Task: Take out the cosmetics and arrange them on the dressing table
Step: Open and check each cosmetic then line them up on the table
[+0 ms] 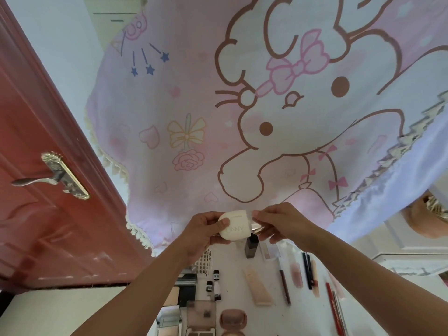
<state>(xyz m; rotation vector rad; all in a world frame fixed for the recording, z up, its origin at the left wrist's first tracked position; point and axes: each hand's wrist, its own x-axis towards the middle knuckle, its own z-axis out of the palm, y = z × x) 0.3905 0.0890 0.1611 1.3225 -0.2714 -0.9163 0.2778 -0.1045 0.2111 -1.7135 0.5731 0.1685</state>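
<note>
My left hand grips a white rounded cosmetic bottle held above the white dressing table. My right hand pinches the bottle's shiny cap end. On the table below lie a black bottle, a beige tube, small dropper bottles, a nail tip sheet, pencils and lip sticks, palettes and a round pink compact.
A pink cartoon-rabbit cloth with a fringed edge hangs behind the table. A red door with a metal handle stands at the left. White furniture lies at the right.
</note>
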